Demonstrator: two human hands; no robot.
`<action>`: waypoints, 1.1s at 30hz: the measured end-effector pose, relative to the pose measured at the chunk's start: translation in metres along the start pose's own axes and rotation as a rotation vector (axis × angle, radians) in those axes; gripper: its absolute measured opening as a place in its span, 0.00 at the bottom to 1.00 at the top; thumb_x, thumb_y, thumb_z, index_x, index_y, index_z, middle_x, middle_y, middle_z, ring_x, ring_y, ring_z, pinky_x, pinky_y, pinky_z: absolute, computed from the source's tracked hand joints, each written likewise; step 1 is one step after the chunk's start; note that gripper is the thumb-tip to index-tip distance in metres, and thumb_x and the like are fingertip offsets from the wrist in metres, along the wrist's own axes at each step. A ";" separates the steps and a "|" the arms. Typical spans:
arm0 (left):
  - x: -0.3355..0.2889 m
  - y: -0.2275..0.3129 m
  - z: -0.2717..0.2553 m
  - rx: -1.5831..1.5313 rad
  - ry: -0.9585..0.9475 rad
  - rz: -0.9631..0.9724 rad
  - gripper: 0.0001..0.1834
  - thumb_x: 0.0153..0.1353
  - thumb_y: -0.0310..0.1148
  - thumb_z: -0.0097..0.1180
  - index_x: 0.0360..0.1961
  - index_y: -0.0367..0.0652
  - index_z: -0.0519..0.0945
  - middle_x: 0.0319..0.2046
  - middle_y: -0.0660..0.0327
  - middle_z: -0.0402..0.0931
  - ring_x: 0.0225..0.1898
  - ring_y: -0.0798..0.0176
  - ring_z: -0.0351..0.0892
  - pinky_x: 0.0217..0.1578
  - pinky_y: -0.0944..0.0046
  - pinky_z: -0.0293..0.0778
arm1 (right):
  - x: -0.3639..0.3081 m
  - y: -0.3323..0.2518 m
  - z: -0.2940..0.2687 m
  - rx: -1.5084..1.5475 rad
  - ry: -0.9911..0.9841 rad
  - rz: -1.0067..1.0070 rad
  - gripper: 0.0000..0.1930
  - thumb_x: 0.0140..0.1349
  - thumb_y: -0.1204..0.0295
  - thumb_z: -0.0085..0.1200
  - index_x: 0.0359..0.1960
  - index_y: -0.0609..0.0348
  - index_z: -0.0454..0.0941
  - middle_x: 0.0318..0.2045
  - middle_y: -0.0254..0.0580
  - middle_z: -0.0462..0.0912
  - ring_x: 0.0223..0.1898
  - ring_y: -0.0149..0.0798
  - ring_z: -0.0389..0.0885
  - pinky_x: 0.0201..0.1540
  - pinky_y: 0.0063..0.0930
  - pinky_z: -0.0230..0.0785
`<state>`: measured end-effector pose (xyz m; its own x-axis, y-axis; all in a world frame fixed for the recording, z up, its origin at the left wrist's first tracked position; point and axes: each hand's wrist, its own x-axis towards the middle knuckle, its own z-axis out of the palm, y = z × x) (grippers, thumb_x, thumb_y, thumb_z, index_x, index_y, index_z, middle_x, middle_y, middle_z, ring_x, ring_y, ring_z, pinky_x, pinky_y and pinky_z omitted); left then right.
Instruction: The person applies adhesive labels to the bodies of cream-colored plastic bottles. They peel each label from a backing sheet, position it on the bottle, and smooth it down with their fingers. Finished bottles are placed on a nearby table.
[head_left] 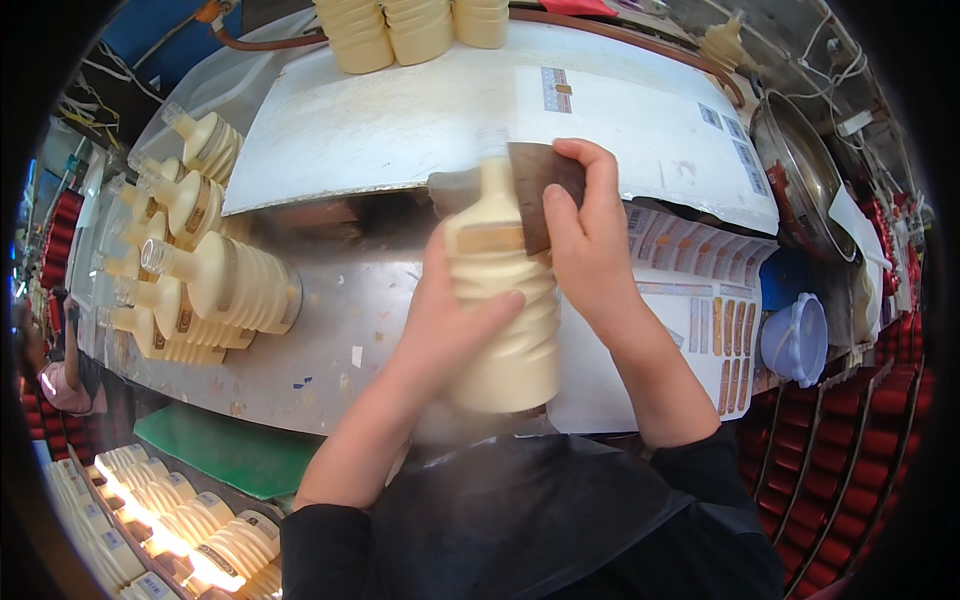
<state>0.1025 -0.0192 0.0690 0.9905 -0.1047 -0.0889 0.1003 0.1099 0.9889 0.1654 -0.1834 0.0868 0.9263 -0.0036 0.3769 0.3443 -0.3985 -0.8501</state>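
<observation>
In front of me stands a cream-coloured ribbed bottle (505, 365) with a narrow neck and a gold-brown label (490, 238) around its upper body. My left hand (455, 315) is wrapped round its middle, thumb across the front, slightly blurred. A thin dark brown flat piece (533, 190) is pinched between the thumb and fingers of my right hand (592, 235). Its edge meets or overlaps the bottle's right side near the shoulder and label. Part of a dark piece also shows behind the neck; I cannot tell whether it is the same one.
Similar bottles (240, 282) lie and lean in a group at the left. More bottles (355, 38) stand at the far edge of the white board (390, 120). Label sheets (690, 310) lie at the right, beside a lilac bucket (795, 340). Lit bottles (200, 520) fill the lower left.
</observation>
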 end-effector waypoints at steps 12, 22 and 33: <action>0.003 0.004 0.007 0.314 0.023 0.039 0.43 0.61 0.46 0.68 0.72 0.45 0.61 0.65 0.47 0.74 0.63 0.45 0.77 0.62 0.53 0.72 | 0.006 -0.062 0.045 -0.502 -0.338 -0.125 0.15 0.75 0.72 0.41 0.60 0.61 0.67 0.51 0.57 0.74 0.51 0.59 0.79 0.52 0.52 0.75; 0.003 -0.005 0.007 0.159 0.083 0.030 0.48 0.56 0.36 0.70 0.74 0.38 0.56 0.60 0.44 0.77 0.59 0.48 0.82 0.60 0.53 0.77 | -0.002 0.008 -0.008 -0.162 0.024 0.119 0.20 0.72 0.76 0.46 0.64 0.66 0.66 0.60 0.58 0.76 0.61 0.53 0.76 0.66 0.40 0.66; -0.004 0.012 0.018 0.328 0.114 -0.001 0.44 0.65 0.32 0.61 0.78 0.38 0.52 0.72 0.47 0.62 0.71 0.52 0.66 0.68 0.55 0.65 | 0.007 -0.044 0.038 -0.420 -0.213 -0.245 0.17 0.69 0.78 0.46 0.59 0.62 0.67 0.47 0.58 0.76 0.45 0.59 0.80 0.48 0.47 0.75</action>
<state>0.0985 -0.0352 0.0836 0.9964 0.0083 -0.0844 0.0842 -0.2160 0.9728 0.1625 -0.1314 0.1132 0.8520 0.3047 0.4257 0.5040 -0.6974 -0.5096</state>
